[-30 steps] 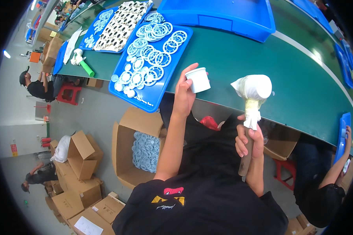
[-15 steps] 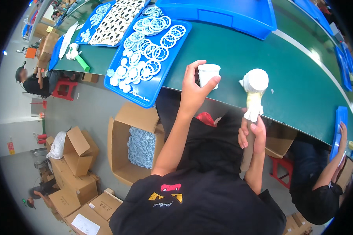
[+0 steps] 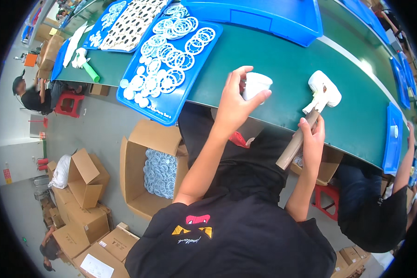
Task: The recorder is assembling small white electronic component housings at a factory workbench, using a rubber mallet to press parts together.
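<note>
My left hand (image 3: 238,99) grips a small white cup-shaped part (image 3: 257,85) between thumb and fingers, just above the green tabletop. In my right hand (image 3: 312,139) is a mallet with a brown handle (image 3: 295,146) and a head wrapped in white (image 3: 325,90). The mallet's head is raised over the table, to the right of the cup and apart from it. Left of my left hand lies a blue tray (image 3: 197,74) with many white rings (image 3: 171,28) and small white discs (image 3: 144,83).
A large blue bin (image 3: 264,16) stands at the back. Far left are a tray of tan parts with dark holes (image 3: 132,25) and a green-handled tool (image 3: 91,72). An open carton (image 3: 134,185) of pale blue rings sits below. At right, another person's arm (image 3: 405,162) reaches a blue tray (image 3: 391,139).
My right hand has moved up and right, and the mallet has turned so its handle slants down to the left. The cup in my left hand has shifted slightly right and tilted.
</note>
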### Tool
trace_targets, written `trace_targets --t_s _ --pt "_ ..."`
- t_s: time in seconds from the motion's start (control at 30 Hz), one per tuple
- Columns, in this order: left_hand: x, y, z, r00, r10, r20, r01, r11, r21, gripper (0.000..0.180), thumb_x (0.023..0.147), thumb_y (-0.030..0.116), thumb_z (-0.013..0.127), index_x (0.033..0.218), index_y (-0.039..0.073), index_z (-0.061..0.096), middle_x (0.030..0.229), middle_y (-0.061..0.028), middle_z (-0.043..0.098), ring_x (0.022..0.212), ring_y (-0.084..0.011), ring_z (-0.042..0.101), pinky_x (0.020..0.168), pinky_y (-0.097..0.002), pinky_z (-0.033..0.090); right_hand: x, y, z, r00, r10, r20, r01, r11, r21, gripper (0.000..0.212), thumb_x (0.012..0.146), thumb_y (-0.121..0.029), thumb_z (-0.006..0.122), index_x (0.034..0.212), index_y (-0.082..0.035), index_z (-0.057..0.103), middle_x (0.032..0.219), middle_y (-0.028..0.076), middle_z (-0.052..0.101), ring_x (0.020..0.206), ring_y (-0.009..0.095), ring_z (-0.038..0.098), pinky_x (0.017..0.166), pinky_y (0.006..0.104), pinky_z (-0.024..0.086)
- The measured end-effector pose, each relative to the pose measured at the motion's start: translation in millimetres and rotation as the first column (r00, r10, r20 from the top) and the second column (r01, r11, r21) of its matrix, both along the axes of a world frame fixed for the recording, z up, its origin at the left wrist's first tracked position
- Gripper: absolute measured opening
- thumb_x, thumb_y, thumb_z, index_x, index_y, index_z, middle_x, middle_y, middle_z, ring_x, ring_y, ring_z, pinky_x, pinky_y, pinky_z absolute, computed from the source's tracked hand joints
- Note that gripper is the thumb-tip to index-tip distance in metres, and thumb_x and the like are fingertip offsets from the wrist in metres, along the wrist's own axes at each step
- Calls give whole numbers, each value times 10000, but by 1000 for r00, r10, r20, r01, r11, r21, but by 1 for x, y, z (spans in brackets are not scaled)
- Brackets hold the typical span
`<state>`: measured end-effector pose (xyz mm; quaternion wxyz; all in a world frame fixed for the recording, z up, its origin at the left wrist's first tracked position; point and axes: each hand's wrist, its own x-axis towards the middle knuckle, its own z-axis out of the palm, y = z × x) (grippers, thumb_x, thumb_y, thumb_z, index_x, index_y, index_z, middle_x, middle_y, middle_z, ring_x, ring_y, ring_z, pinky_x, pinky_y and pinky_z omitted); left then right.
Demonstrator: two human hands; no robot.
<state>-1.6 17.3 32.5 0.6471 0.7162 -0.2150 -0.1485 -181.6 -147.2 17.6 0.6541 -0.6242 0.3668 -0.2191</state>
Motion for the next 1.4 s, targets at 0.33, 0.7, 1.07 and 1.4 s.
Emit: trace_targets --t_s 0.33,0.7,1.07,1.4 --pt "6 28 6 757 -540 -367 155 694 -703 803 962 532 626 1483 -56 460 1273 -246 655 1041 -282 675 941 -384 542 7 5 2 998 -66 22 65 997 52 570 999 -238 716 1459 -15 463 893 45 609 673 122 608 599 278 527" --pt "3 21 13 408 -877 -255 -106 232 -967 758 1014 546 453 1451 -72 486 1019 -222 640 847 -276 545 768 -387 441 2 0 10 992 -115 50 113 993 30 435 1011 -255 698 1343 -37 520 884 31 582 659 105 592 582 265 514" --pt "-9 -7 2 999 18 51 -9 987 -161 691 884 71 805 1482 18 464 1406 -137 543 1297 -235 558 1116 -379 437 -1 -1 -9 999 -32 -27 29 993 -111 586 980 -304 737 1377 39 476 962 140 747 838 157 704 752 336 558" --pt "0 -18 -19 954 36 297 -78 988 131 655 850 123 833 1406 7 507 1330 -155 544 1261 -306 550 1098 -400 426 4 -1 -3 998 -61 -33 54 983 -173 583 980 -325 729 1366 38 486 931 144 750 816 168 710 729 340 549"
